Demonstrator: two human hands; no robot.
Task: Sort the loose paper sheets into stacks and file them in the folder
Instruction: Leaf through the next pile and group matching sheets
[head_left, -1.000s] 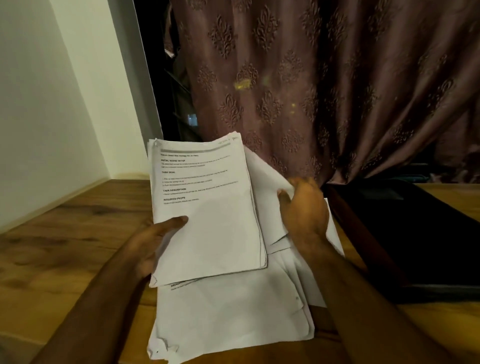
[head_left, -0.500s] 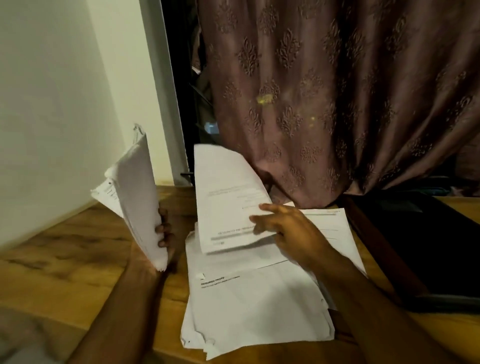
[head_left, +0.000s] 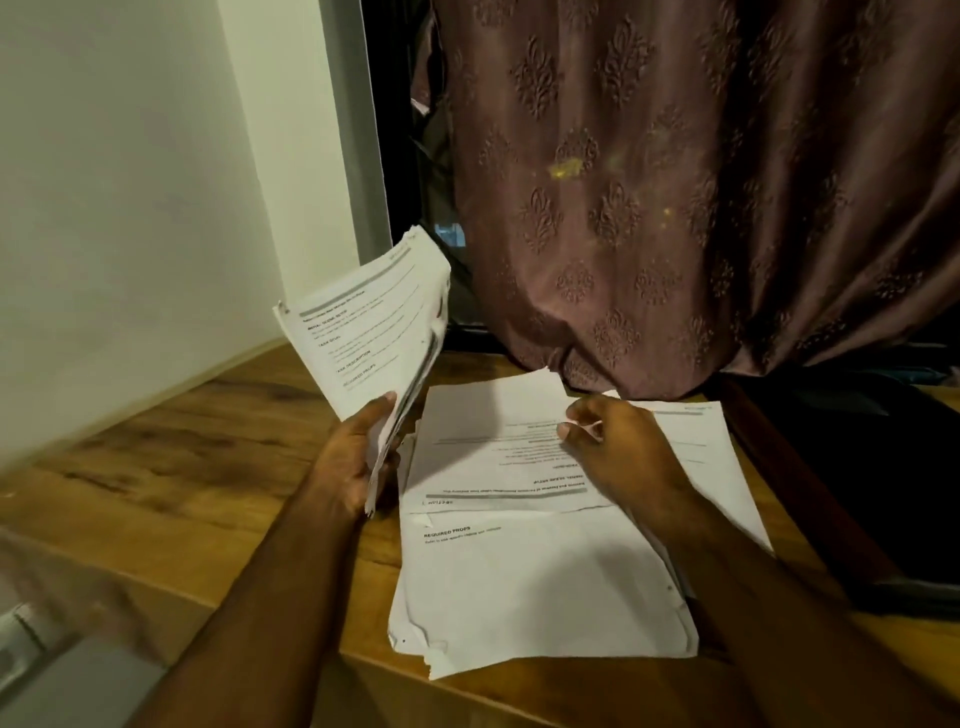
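1. The patterned mauve curtain (head_left: 675, 182) hangs across the back and upper right, its hem bunched down onto the far edge of the tabletop (head_left: 182, 467).
2. The pale wall (head_left: 130, 182) fills my left side and meets the tabletop along a slanting line.
3. The wooden tabletop runs beneath my forearms, its grain showing to the left of the papers.
4. A dark flat thing (head_left: 857, 493) lies at the right, just beside the papers; I cannot tell whether it is the folder.
5. The loose pile of sheets (head_left: 540, 587) lies flat before me, fanned unevenly, some corners jutting over the near edge.
6. On top of that pile, toward the far side, lies one printed sheet (head_left: 483, 441), its text upside down to me.
7. A gathered stack (head_left: 369, 327) stands tilted off the tabletop to the left of the pile, printed face toward me.
8. My right hand (head_left: 623, 452) rests on the upside-down sheet, fingers loosely bent, thumb and forefinger close together at the paper; I cannot tell whether they pinch it.
9. My left hand (head_left: 353, 457) grips the tilted stack at its lower edge, thumb pressed on the front, fingers curled behind.
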